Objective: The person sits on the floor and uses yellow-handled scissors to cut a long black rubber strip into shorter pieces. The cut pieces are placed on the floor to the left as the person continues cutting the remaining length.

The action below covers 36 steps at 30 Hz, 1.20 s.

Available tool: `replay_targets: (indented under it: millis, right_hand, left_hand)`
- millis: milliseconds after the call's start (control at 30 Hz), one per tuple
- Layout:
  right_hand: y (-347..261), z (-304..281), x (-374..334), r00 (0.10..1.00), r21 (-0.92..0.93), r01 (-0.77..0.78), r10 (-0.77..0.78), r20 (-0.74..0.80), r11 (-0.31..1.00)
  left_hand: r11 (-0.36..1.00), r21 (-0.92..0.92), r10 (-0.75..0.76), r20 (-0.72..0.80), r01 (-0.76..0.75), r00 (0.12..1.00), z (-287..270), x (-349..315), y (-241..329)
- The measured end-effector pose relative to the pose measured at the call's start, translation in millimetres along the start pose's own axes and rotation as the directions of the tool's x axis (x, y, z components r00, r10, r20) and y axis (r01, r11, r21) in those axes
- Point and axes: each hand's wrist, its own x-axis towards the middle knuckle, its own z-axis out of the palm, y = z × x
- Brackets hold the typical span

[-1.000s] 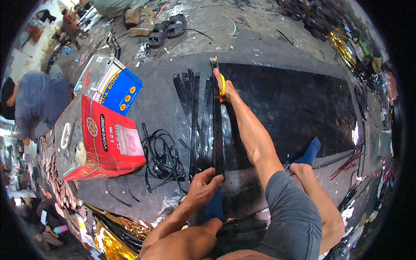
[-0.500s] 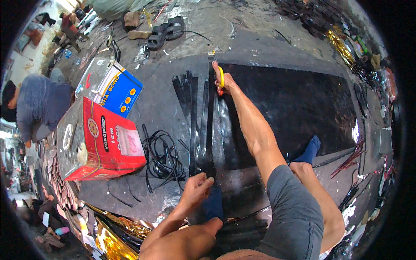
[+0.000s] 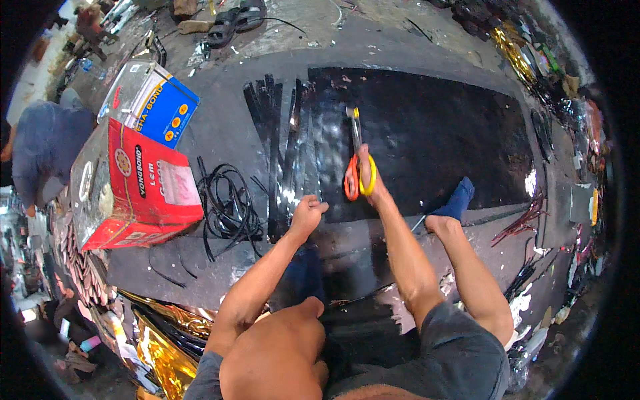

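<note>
A pair of scissors (image 3: 356, 140) with one orange and one yellow handle loop is in my right hand (image 3: 367, 171), over the left part of a large black sheet (image 3: 433, 133). The blades point away from me, with something small, pale and yellow at their tips. My left hand (image 3: 309, 213) is closed by the sheet's near left corner. Its fingers are pressed together, and what they hold, if anything, I cannot make out. Just left of the sheet lie several long, shiny black strips (image 3: 275, 133), fanned out at their far ends.
A coil of thin black strip (image 3: 230, 207) lies beside a red can (image 3: 157, 190); a blue and white can (image 3: 167, 110) stands behind it. My sock-covered foot (image 3: 460, 199) rests on the sheet's near edge. Sandals (image 3: 233, 23) lie far off, gold foil (image 3: 167, 347) near left. Another person (image 3: 50, 140) sits at left.
My right hand has drawn the scissors back from the sheet's far edge toward me. My left hand has moved forward. The whole view has shifted, so the scene sits higher and further left.
</note>
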Motion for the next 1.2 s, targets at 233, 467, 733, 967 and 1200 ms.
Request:
replay_targets:
  millis: [233, 467, 733, 967, 1200]
  right_hand:
    - [91, -16, -140, 0.971, -0.015, -0.240, 0.239, -0.016, 0.971]
    - [127, 4, -236, 0.847, -0.042, -0.509, 0.509, 0.151, 0.860]
    - [136, 24, -215, 0.869, -0.026, -0.464, 0.461, 0.178, 0.885]
    - [140, 19, -197, 0.913, -0.025, -0.389, 0.389, 0.125, 0.921]
    - [135, 13, -182, 0.907, -0.047, -0.409, 0.411, 0.086, 0.911]
  left_hand:
    - [0.991, 0.136, 0.015, -0.063, -0.006, 0.998, 18, 14, 2]
    - [0.997, 0.032, -0.067, 0.034, 0.066, 0.997, 14, 1, 32]
    - [0.996, 0.063, -0.062, 0.012, 0.061, 0.998, 13, 5, 33]
    - [0.990, 0.108, -0.100, 0.044, 0.095, 0.994, 14, 3, 38]
    - [0.983, 0.116, -0.155, 0.100, 0.143, 0.983, 17, -6, 34]
